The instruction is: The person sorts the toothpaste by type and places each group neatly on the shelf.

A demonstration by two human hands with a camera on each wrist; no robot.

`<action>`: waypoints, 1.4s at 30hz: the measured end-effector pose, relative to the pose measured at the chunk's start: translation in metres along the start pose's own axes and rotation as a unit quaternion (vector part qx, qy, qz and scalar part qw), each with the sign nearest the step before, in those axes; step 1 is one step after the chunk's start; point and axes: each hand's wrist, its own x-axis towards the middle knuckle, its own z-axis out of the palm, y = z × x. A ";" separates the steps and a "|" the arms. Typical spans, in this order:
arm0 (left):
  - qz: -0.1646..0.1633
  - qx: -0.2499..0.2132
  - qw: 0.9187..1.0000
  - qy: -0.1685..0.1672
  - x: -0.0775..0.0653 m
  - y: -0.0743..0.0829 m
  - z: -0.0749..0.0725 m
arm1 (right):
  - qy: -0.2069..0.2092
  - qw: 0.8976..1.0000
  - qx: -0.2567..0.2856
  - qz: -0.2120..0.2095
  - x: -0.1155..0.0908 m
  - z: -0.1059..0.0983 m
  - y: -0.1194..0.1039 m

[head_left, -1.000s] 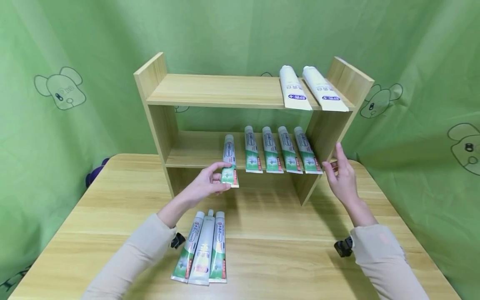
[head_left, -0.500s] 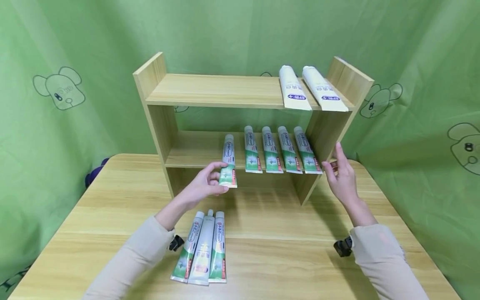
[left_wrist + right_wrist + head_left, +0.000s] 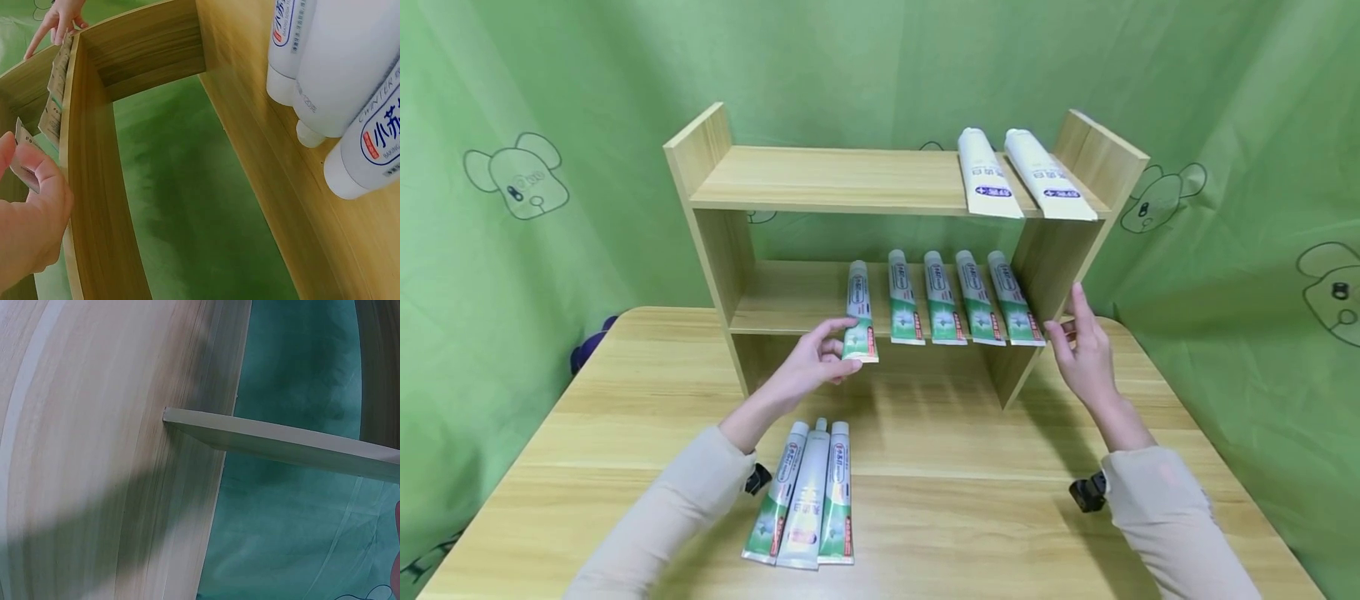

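Note:
My left hand [image 3: 816, 360] pinches the lower end of a green and white toothpaste tube [image 3: 860, 317] between thumb and fingers. The tube's cap end lies over the middle shelf [image 3: 790, 308], its flat end jutting past the front edge. To its right, several matching toothpaste tubes [image 3: 940, 304] lie side by side on that shelf. At the rack's right side panel [image 3: 1052, 258], my right hand [image 3: 1084, 358] has its index finger extended and its thumb at the panel's front edge. In the left wrist view, the held tube's end [image 3: 26, 165] shows between the left fingers.
Two white toothpaste tubes [image 3: 988, 175] lie at the right of the top shelf [image 3: 820, 175]. Two green and white tubes and a silvery white tube [image 3: 806, 500] lie on the wooden table [image 3: 955, 533] in front of the rack. Green curtains [image 3: 865, 67] hang behind.
My left hand has dipped slightly left, then pushed the tube a little up and deeper onto the middle shelf. The right hand stays at the side panel.

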 end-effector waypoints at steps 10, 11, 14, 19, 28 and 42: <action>-0.008 -0.008 1.000 0.016 0.008 -0.004 0.001 | 0.002 1.000 0.005 -0.007 0.002 0.000 0.000; -0.009 -0.010 1.000 0.016 0.009 -0.004 0.002 | 0.002 1.000 0.004 -0.007 0.002 0.000 0.000; -0.009 -0.012 1.000 0.016 0.011 -0.003 0.003 | 0.003 1.000 0.002 -0.007 0.002 0.000 0.000; -0.015 -0.014 1.000 0.019 0.014 -0.002 0.005 | 0.001 1.000 0.005 -0.007 0.002 0.000 -0.001; -0.025 -0.029 0.999 0.019 0.017 -0.004 0.007 | 0.003 1.000 0.006 -0.008 0.002 0.001 0.000; -0.034 -0.069 0.997 0.028 0.021 -0.007 0.009 | -0.007 1.000 0.004 0.005 0.000 -0.001 -0.001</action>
